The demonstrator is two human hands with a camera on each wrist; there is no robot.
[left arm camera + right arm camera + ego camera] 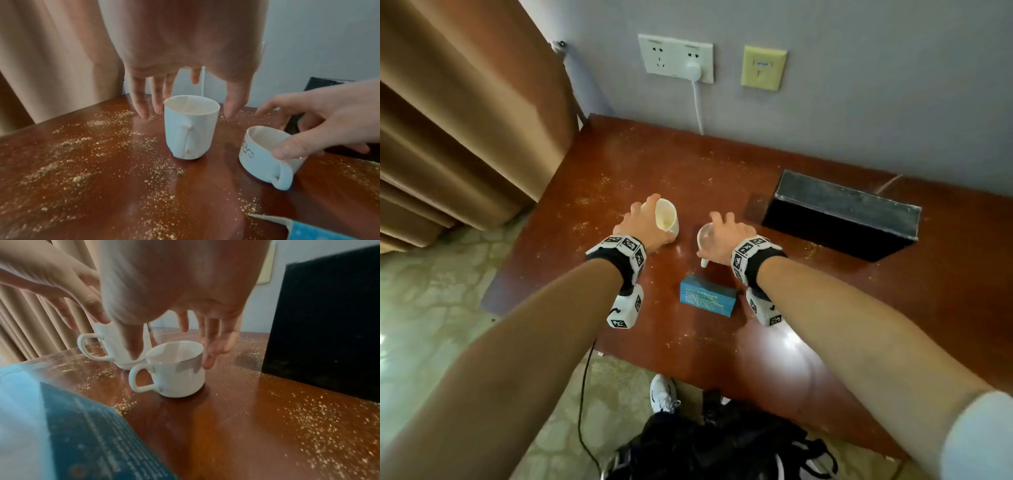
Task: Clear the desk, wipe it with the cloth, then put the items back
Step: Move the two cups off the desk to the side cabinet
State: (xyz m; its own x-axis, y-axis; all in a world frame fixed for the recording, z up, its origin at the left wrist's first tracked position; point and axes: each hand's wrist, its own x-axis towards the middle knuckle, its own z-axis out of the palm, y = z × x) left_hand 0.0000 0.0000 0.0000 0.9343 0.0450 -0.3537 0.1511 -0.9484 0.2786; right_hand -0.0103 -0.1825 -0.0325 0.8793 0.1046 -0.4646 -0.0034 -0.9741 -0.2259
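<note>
Clearing had barely begun: crumbs [78, 177] covered the desk [808, 342], both hands [640, 226] spread, fingers straight, over two white mugs [190, 128], gripping neither; blue box [707, 299] remained

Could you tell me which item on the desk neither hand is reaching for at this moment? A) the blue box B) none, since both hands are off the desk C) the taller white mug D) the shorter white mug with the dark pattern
A: the blue box lies alone near the desk's front edge, while the left hand spreads over the taller white mug and the right hand over the shorter mug.
</note>
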